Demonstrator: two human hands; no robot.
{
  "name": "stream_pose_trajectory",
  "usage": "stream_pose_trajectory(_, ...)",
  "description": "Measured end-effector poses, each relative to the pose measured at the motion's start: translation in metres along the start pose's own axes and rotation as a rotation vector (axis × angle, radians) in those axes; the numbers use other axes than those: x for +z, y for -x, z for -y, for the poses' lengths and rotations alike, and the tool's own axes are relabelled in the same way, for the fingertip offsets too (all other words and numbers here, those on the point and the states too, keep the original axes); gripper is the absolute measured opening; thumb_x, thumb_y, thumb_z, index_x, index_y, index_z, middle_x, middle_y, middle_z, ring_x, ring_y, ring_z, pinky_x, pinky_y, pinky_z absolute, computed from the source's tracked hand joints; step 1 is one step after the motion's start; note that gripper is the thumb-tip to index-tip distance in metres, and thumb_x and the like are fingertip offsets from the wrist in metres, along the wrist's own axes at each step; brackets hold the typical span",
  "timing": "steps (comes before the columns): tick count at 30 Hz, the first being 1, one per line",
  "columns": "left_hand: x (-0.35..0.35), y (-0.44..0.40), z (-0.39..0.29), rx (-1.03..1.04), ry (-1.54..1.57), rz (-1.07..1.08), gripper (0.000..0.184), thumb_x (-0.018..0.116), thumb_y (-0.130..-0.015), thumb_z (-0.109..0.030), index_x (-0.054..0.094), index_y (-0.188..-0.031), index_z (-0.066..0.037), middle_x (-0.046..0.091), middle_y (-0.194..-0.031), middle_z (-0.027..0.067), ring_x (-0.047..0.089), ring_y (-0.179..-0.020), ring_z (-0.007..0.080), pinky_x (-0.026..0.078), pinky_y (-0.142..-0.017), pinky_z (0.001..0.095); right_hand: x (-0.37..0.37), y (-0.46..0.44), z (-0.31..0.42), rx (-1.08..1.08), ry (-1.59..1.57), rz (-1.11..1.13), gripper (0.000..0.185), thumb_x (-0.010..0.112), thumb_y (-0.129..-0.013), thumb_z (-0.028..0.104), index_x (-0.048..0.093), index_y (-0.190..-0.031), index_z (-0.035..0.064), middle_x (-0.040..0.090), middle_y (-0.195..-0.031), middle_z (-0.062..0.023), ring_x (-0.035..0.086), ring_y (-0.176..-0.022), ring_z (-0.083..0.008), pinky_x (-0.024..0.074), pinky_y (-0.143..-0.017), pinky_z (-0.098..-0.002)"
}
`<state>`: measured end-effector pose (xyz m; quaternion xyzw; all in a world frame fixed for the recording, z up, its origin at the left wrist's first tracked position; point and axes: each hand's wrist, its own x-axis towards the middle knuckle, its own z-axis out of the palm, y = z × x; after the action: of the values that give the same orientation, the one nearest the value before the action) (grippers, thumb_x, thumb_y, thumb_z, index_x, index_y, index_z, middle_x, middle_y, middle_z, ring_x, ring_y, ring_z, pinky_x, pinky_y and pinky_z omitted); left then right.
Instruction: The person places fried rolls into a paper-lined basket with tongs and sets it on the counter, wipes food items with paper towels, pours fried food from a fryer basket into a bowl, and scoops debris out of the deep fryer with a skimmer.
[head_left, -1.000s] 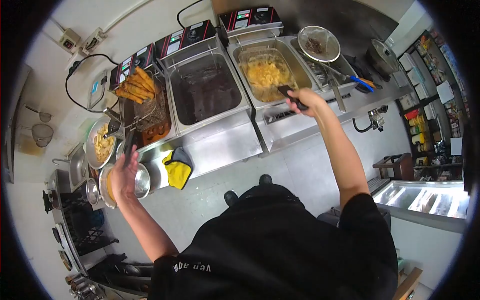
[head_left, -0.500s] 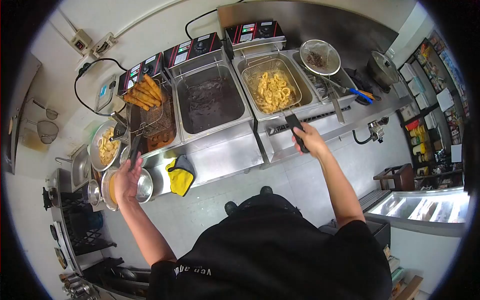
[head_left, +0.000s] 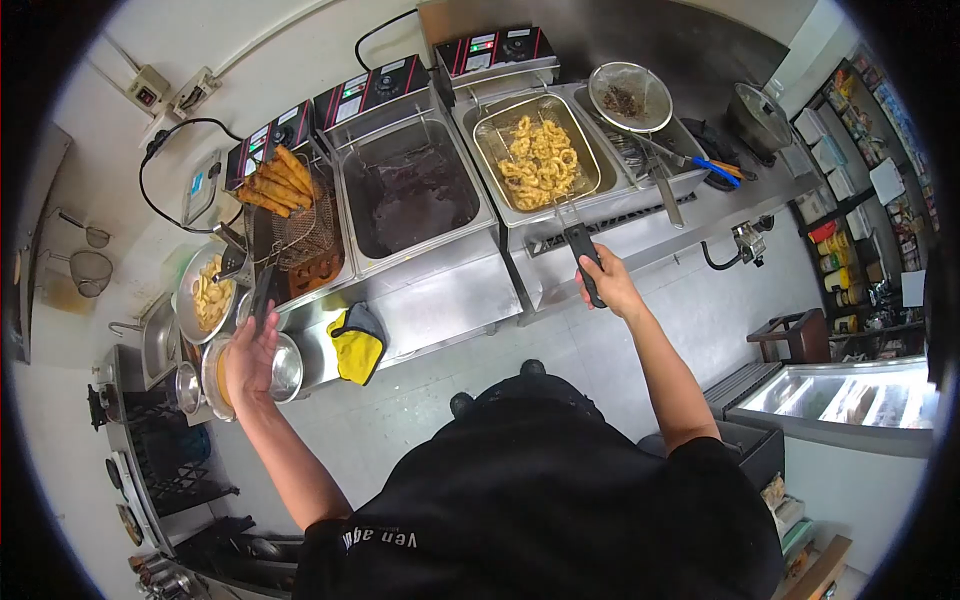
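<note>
My right hand (head_left: 610, 282) is wrapped around the black handle of a wire fryer basket (head_left: 589, 262). Battered, ring-shaped pieces (head_left: 541, 160) lie in that basket, over the right fryer tank (head_left: 466, 122). At the left, my left hand (head_left: 252, 358) is at the lower end of another fryer basket's black handle (head_left: 263, 292), its fingers seemingly closed about it. Long golden-brown fried rolls (head_left: 275, 183) stick up from that wire basket (head_left: 305, 235), which sits over the left fryer. Between the two is the middle fryer (head_left: 415, 195), holding dark oil.
A round strainer (head_left: 630, 98) with dark crumbs rests right of the fryers, near tongs with blue tips (head_left: 712, 166). A lidded pot (head_left: 760, 122) stands beyond. Bowls (head_left: 205, 292) crowd the left. A yellow-and-grey cloth (head_left: 357, 345) hangs at the counter's front edge.
The right basket has risen in its tank, and its ring-shaped pieces show more distinctly. My right hand has shifted slightly with its handle. The left basket stays about where it was.
</note>
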<state>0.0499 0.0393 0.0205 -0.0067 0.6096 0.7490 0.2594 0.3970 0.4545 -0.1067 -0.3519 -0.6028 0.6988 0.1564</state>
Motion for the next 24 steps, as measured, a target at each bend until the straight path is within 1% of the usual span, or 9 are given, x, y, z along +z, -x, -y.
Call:
stream_pose_trajectory(5,-0.001,-0.001,-0.003,0.011,-0.002,-0.004,0.034,0.044,-0.096,-0.008,0.042,-0.126,0.005,0.058,-0.121,0.0183,0.063,-0.096,0.0193,0.054,-0.071,0.0242,0.004,-0.007,0.026,0.049,0.011,-0.014,0.022,0.049,-0.095,0.016,0.047,-0.109,-0.0016,0.058,-0.073,-0.0096,0.052,-0.044,-0.0157,0.0417,-0.036,-0.0313)
stream_pose_trajectory(8,0.001,-0.002,-0.002,-0.009,0.002,0.01,0.033,0.045,-0.096,-0.009,0.043,-0.126,0.005,0.058,-0.12,0.0181,0.063,-0.096,0.019,0.054,-0.071,0.0243,-0.009,-0.056,0.051,0.214,-0.06,0.088,0.021,0.05,-0.095,0.017,0.051,-0.094,-0.0041,0.058,-0.072,-0.0103,0.054,-0.049,-0.0179,0.0413,-0.038,-0.0334)
stream_pose_trajectory(10,-0.002,-0.004,-0.001,-0.006,-0.004,0.007,0.032,0.044,-0.096,-0.009,0.044,-0.125,0.005,0.057,-0.121,0.0182,0.063,-0.096,0.0193,0.054,-0.071,0.0247,-0.008,-0.091,0.069,0.312,-0.177,0.076,0.022,0.049,-0.095,0.016,0.05,-0.095,-0.0059,0.058,-0.072,-0.0104,0.053,-0.05,-0.0176,0.0411,-0.038,-0.0318)
stream_pose_trajectory(13,-0.004,-0.003,0.002,0.015,0.007,0.004,0.032,0.044,-0.096,-0.01,0.044,-0.125,0.006,0.058,-0.12,0.0179,0.063,-0.095,0.019,0.054,-0.071,0.0241,-0.011,-0.067,0.077,0.395,-0.216,0.081,0.02,0.049,-0.095,0.014,0.05,-0.094,-0.0057,0.058,-0.072,-0.0108,0.052,-0.049,-0.017,0.0406,-0.038,-0.0299)
stream_pose_trajectory(16,-0.008,-0.007,0.006,0.016,0.009,0.026,0.033,0.044,-0.096,-0.009,0.045,-0.125,0.006,0.058,-0.121,0.0173,0.063,-0.094,0.0184,0.053,-0.071,0.0232,-0.025,-0.047,0.088,0.345,-0.107,0.111,0.018,0.049,-0.095,0.013,0.048,-0.094,-0.005,0.058,-0.073,-0.0108,0.051,-0.049,-0.0163,0.0401,-0.038,-0.0287)
stream_pose_trajectory(17,-0.01,-0.011,0.005,-0.003,0.001,0.03,0.033,0.044,-0.096,-0.009,0.045,-0.125,0.006,0.058,-0.121,0.0173,0.063,-0.094,0.0188,0.053,-0.07,0.0237,-0.02,-0.058,0.087,0.397,-0.153,0.088,0.017,0.049,-0.095,0.013,0.047,-0.094,-0.0039,0.057,-0.072,-0.0103,0.051,-0.049,-0.0159,0.04,-0.037,-0.0292)
stream_pose_trajectory(18,-0.009,-0.01,0.005,-0.009,0.004,0.028,0.033,0.044,-0.096,-0.01,0.045,-0.126,0.006,0.058,-0.121,0.0173,0.064,-0.094,0.0192,0.054,-0.07,0.0241,-0.01,-0.069,0.088,0.348,-0.047,0.099,0.018,0.049,-0.095,0.014,0.047,-0.094,-0.0041,0.057,-0.072,-0.01,0.052,-0.05,-0.016,0.0403,-0.038,-0.0299)
stream_pose_trajectory(20,-0.01,0.0,0.007,0.0,0.007,0.012,0.033,0.044,-0.096,-0.01,0.045,-0.125,0.006,0.058,-0.121,0.0172,0.064,-0.094,0.0195,0.054,-0.07,0.0242,-0.001,-0.078,0.083,0.286,-0.065,0.056,0.018,0.049,-0.095,0.014,0.048,-0.092,-0.0038,0.056,-0.07,-0.0099,0.051,-0.049,-0.016,0.04,-0.038,-0.0304)
stream_pose_trajectory(24,-0.007,-0.009,0.004,0.031,0.004,0.028,0.033,0.045,-0.096,-0.011,0.046,-0.124,0.006,0.059,-0.119,0.0167,0.064,-0.094,0.0203,0.053,-0.069,0.0243,-0.018,-0.068,0.086,0.328,-0.063,0.1,0.018,0.048,-0.095,0.014,0.048,-0.093,-0.0039,0.055,-0.071,-0.0098,0.051,-0.049,-0.0161,0.0392,-0.038,-0.0301)
